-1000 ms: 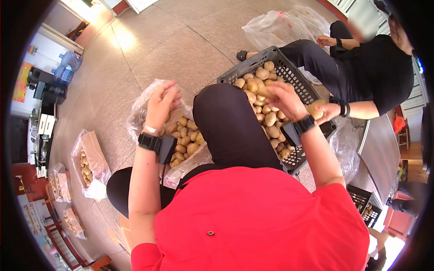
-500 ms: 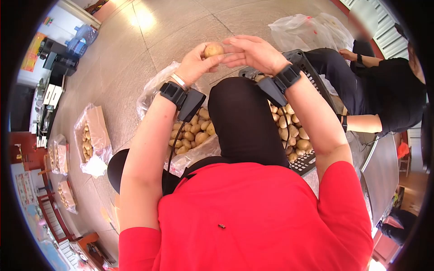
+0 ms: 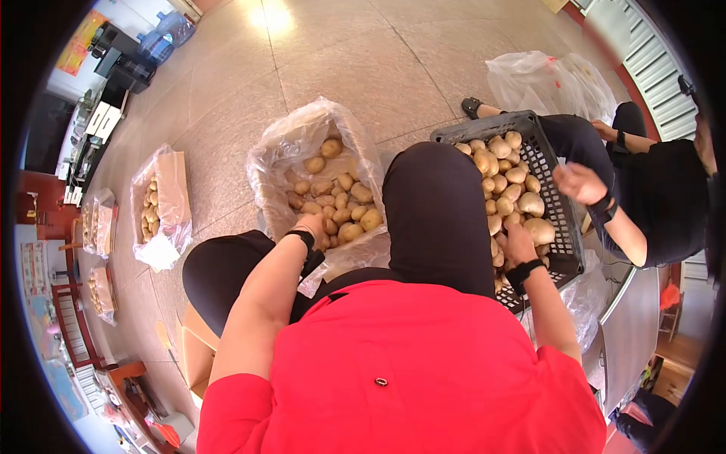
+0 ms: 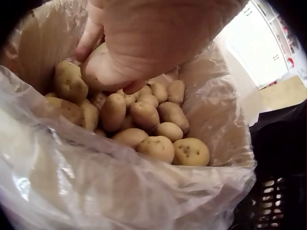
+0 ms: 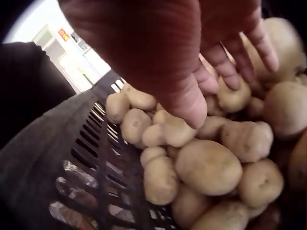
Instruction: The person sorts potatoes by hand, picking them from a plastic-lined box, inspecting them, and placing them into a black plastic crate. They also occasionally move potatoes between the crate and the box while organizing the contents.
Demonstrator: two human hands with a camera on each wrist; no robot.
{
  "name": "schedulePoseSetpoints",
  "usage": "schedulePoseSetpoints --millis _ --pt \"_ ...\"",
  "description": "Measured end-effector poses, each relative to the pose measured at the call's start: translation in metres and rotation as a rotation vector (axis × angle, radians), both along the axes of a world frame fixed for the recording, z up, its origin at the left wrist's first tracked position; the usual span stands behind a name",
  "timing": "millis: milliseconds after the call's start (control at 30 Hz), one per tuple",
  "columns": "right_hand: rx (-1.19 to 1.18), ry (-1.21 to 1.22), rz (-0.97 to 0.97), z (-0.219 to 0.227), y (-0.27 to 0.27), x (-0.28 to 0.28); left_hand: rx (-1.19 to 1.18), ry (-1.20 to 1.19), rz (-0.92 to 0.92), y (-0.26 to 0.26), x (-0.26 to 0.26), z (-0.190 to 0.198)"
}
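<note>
My left hand is down inside a plastic-lined box to the left of my raised knee. Its thumb and fingers pinch a potato, mostly hidden behind the thumb in the left wrist view. Several loose potatoes lie below that hand. On the knee's other side, my right hand reaches into a black slatted crate. Its fingers hang loosely extended over the heaped potatoes, with the thumb tip close to one of them and nothing gripped.
Across the crate sits another person in black, one hand raised beside its far edge. A clear plastic bag lies on the floor behind. To the left stand more bagged boxes of potatoes. A table is at the right.
My hands were raised together around a potato half a second ago. Since then they have parted and lowered, the left into the lined box and the right into the crate.
</note>
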State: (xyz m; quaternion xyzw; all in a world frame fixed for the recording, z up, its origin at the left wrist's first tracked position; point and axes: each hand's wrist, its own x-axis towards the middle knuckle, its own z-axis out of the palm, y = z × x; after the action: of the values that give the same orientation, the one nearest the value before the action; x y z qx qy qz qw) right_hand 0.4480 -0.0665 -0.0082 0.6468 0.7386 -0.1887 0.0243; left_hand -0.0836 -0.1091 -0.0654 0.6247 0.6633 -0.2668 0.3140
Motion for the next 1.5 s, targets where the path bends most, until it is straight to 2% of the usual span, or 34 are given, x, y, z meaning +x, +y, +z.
schedulePoseSetpoints --millis 33,100,167,267,367,467,500,600,667,733,800,867,900,1000,1033,1100,1133,1167,1200,1233,1267,1300,1333,1367,1400,1433,1467,1500 --pt "0.039 -0.015 -0.024 -0.014 -0.008 0.009 0.006 0.004 0.002 -0.005 -0.001 -0.003" --pt "0.080 -0.023 -0.048 -0.027 -0.016 0.021 0.200 0.041 -0.027 -0.017 -0.002 -0.006" --pt "-0.042 -0.172 -0.039 -0.026 -0.020 0.026 0.205 0.068 0.017 -0.020 0.001 0.005" --pt "-0.070 -0.235 -0.061 -0.027 -0.029 0.034 0.211 0.096 0.086 -0.019 0.000 0.022" --pt "-0.076 -0.294 -0.067 -0.031 -0.026 0.034 0.242 0.071 0.328 -0.017 -0.001 0.029" --pt "-0.061 -0.385 -0.024 -0.040 -0.023 0.035 0.266 0.116 0.447 -0.013 -0.006 0.042" --pt "-0.042 -0.435 0.005 -0.043 -0.023 0.036 0.314 0.107 0.491 -0.013 -0.019 0.022" --pt "-0.006 -0.447 0.039 -0.049 -0.025 0.041 0.396 0.190 0.621 -0.011 -0.018 0.026" --pt "-0.038 -0.440 -0.010 -0.054 -0.025 0.046 0.394 0.234 0.615 -0.013 -0.016 0.028" --pt "-0.152 -0.328 -0.073 -0.055 -0.022 0.047 0.424 0.268 0.630 -0.012 -0.016 0.029" --pt "-0.115 -0.339 -0.068 -0.052 -0.023 0.046 0.382 0.268 0.642 -0.011 -0.018 0.021" --pt "-0.090 -0.315 -0.070 -0.049 -0.022 0.044 0.134 0.225 0.493 -0.008 -0.019 0.017" --pt "-0.088 -0.315 -0.067 -0.047 -0.022 0.043 0.092 0.243 0.476 -0.008 -0.019 0.010" --pt "-0.068 -0.305 -0.119 -0.033 -0.023 0.034 0.096 0.190 0.446 -0.002 -0.016 0.006" --pt "-0.105 -0.232 -0.159 -0.026 -0.020 0.030 0.098 0.187 0.444 0.000 -0.010 0.013" --pt "-0.136 -0.071 -0.238 -0.016 -0.010 0.022 0.337 0.123 0.406 0.011 0.009 0.034" --pt "-0.129 0.015 -0.276 -0.012 -0.003 0.020 0.341 0.115 0.392 0.018 0.012 0.033" --pt "-0.183 0.181 -0.288 -0.004 0.008 0.015 0.460 -0.034 0.390 0.028 0.012 0.030" --pt "-0.102 0.201 -0.284 0.005 0.016 0.010 0.576 -0.186 0.385 0.039 0.014 0.028" --pt "-0.122 0.393 -0.305 0.032 0.028 -0.009 0.535 -0.342 0.447 0.053 0.019 0.040" --pt "-0.214 0.378 -0.341 0.077 0.039 -0.033 0.556 -0.496 0.474 0.068 0.025 0.051" --pt "-0.098 0.456 -0.211 0.038 0.065 -0.014 0.572 -0.649 0.504 0.083 0.030 0.057" --pt "-0.063 0.493 -0.220 0.067 0.080 -0.034 0.531 -0.820 0.524 0.103 0.029 0.056" --pt "-0.048 0.540 -0.133 0.083 0.099 -0.047 0.497 -0.942 0.553 0.115 0.041 0.085" --pt "0.009 0.630 -0.039 0.107 0.114 -0.065 0.459 -1.034 0.700 0.118 0.066 0.136" --pt "-0.070 0.689 -0.050 0.129 0.129 -0.084 0.465 -1.112 0.651 0.132 0.072 0.150" --pt "-0.055 0.725 0.043 0.143 0.147 -0.099 0.440 -1.158 0.605 0.143 0.081 0.171" --pt "-0.145 0.837 0.046 0.167 0.154 -0.122 0.414 -1.204 0.561 0.152 0.092 0.194"
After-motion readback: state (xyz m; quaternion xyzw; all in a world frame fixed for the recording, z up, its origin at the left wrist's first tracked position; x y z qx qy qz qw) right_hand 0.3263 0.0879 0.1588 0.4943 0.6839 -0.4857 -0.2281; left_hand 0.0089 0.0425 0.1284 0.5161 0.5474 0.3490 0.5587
